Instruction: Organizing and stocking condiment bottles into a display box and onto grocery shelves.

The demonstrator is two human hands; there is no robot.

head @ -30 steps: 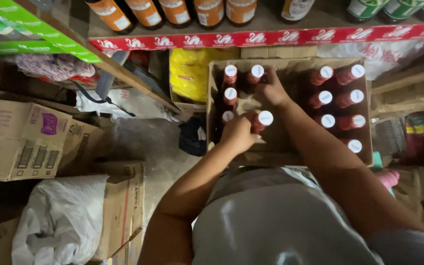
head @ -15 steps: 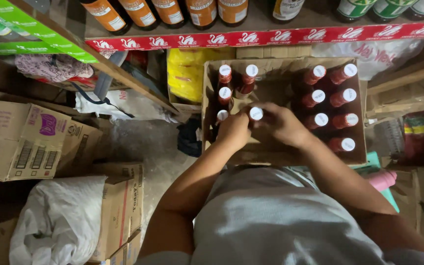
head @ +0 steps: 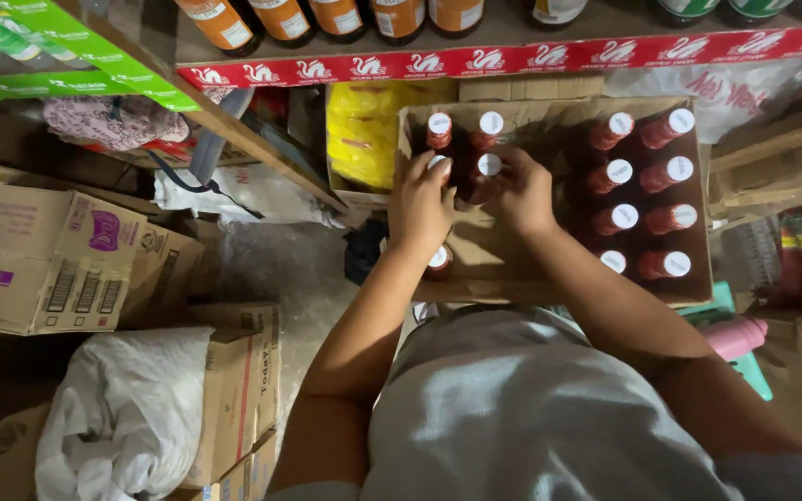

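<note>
1. Overhead, from the head camera: both hands reach into an open cardboard box (head: pixel 549 269) of red bottles with white caps.
2. Left hand (head: pixel 422 204) curls around one bottle (head: pixel 437 165); right hand (head: pixel 520 190) closes on a neighbouring bottle (head: pixel 481 174).
3. More bottles (head: pixel 642 195) fill the box's right side in rows; its middle is bare cardboard.
4. Around it: a shelf edge with red trim (head: pixel 512 60), stacked cartons (head: pixel 48 260), a white sack (head: pixel 122 417) and a narrow strip of floor (head: pixel 271 269).

Stacked cardboard boxes (head: pixel 58 255) and a white sack (head: pixel 118 417) sit left; orange-labelled bottles (head: pixel 327 19) line the shelf (head: pixel 512 60).
</note>
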